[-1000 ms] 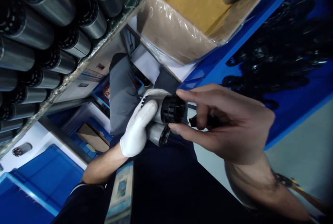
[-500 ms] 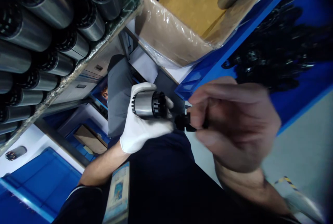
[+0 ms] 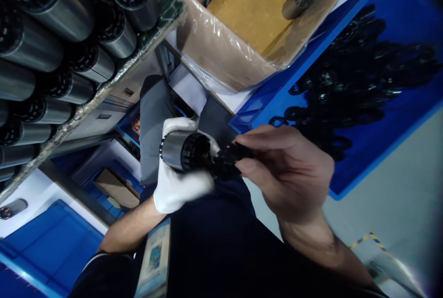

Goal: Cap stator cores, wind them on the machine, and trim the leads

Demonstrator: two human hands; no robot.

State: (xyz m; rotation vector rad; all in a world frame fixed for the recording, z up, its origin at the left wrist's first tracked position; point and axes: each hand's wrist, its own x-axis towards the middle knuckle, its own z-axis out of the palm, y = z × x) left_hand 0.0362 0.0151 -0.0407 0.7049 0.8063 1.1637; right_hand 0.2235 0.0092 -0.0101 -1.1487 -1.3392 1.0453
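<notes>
Metal cylinder with a black slotted end ring (image 3: 175, 151), lying on its side in the gloved left hand (image 3: 176, 187), whose fingers curl around it above the lap; the bare right hand (image 3: 290, 169) pinches a dark toothed part (image 3: 231, 157) between thumb and fingertips at the ring's open end, where blur obscures whether the two touch. Similar cylinders (image 3: 74, 16) stand in rows on the left, an open cardboard box (image 3: 221, 46) with a plastic liner occupies the top, and a blue bin (image 3: 391, 136) of loose black rings (image 3: 346, 81) lies at the right.

Pale floor (image 3: 367, 205), light-coloured cabinet (image 3: 116, 103)
</notes>
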